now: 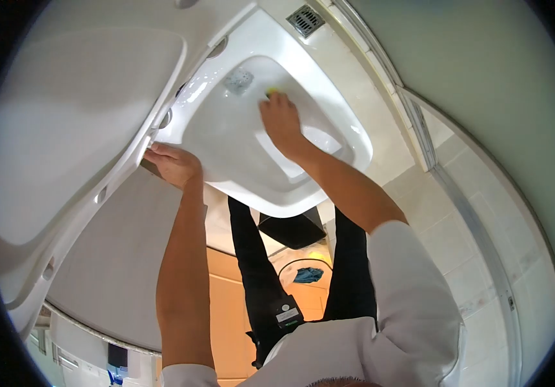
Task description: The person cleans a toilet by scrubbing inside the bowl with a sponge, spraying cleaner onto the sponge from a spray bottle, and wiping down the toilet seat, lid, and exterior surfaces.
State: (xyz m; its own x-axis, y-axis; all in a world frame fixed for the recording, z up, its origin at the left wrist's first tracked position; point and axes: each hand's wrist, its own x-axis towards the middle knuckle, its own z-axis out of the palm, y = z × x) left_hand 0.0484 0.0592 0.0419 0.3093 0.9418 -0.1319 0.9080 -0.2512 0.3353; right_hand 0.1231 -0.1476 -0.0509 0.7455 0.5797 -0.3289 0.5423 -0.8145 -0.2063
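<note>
A white toilet bowl [348, 116] fills the upper middle of the head view, with bubbly water [239, 80] at its back. My right hand [281, 119] reaches down inside it, fingers closed on a small yellow sponge [272, 92] with a dark side. Most of the sponge is hidden by the fingers. To the left, the white toilet seat [126, 169] and the lid [77, 116] stand raised. My left hand [173, 164] is at the seat's edge beside the bowl, its fingers curled onto that edge. The fingertips are partly hidden.
A floor drain [306, 21] lies beyond the bowl. The metal frame [426, 138] of a glass screen runs along the right. Below the bowl's front, a black bin [292, 230] stands between my legs. A round-edged grey surface [119, 258] is at lower left.
</note>
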